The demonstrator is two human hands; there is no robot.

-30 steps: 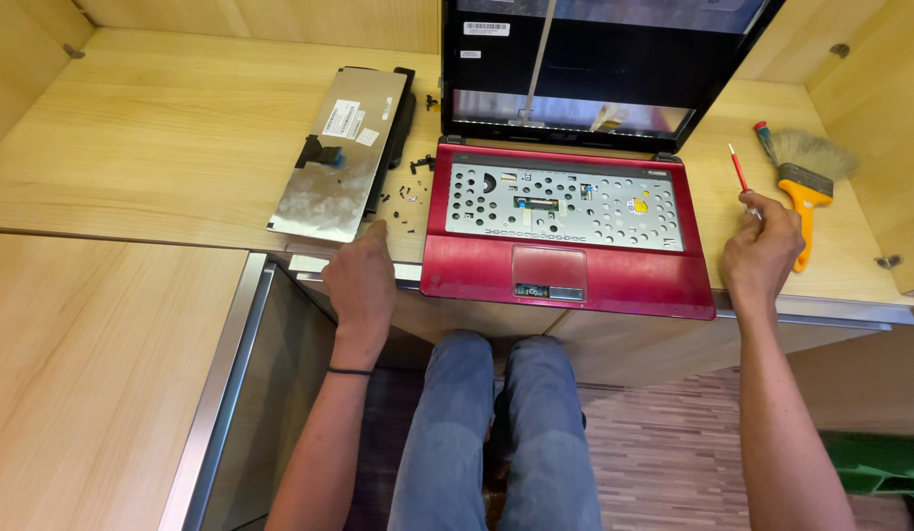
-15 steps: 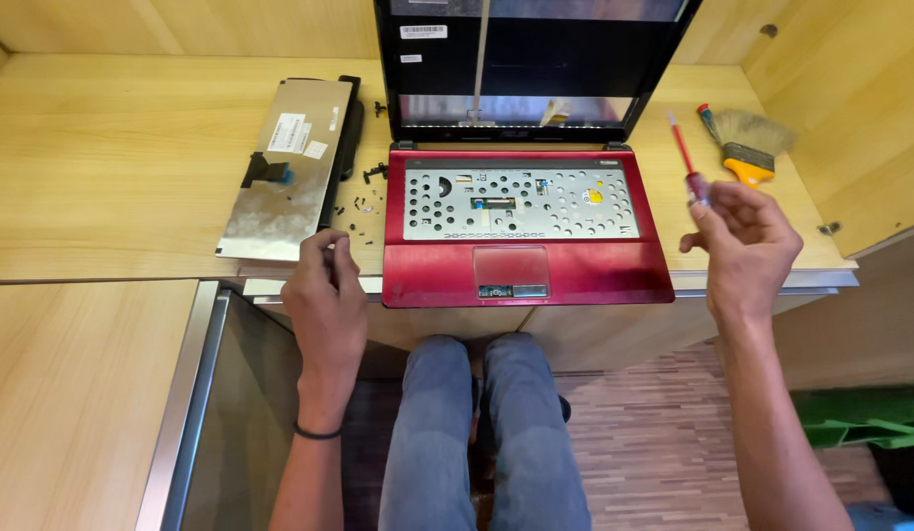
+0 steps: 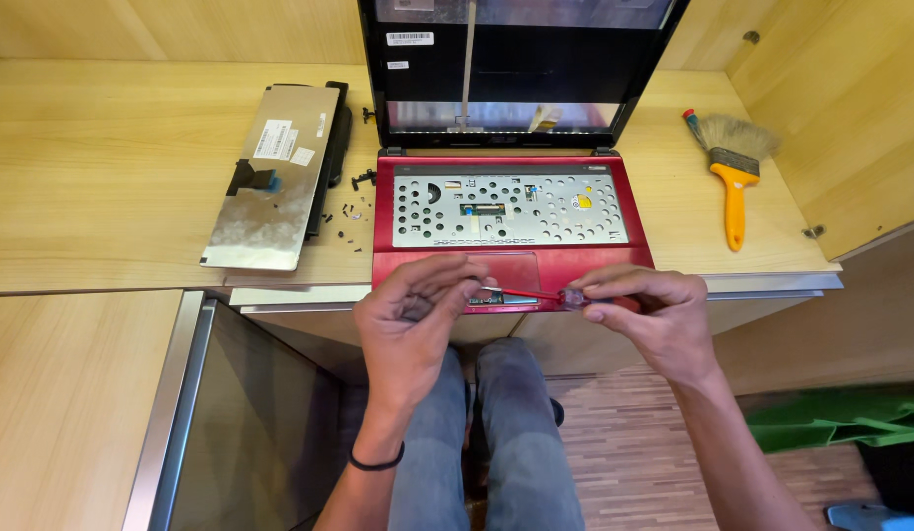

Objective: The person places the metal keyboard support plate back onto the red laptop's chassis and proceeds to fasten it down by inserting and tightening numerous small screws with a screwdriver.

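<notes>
The screwdriver (image 3: 536,293) lay level, left to right, tip toward the left hand (image 3: 418,320), whose fingers pinched it. The right hand (image 3: 654,315) gripped its handle, just before the red laptop (image 3: 506,211). Pale wooden counter (image 3: 103,167), wood-panelled walls.

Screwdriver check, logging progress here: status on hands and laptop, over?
Right hand grips red screwdriver; left hand pinches its tip. Red laptop open, keyboard off to the left. Nothing in the way.

Bare countertop (image 3: 113,177) left of keyboard (image 3: 270,177)
</notes>
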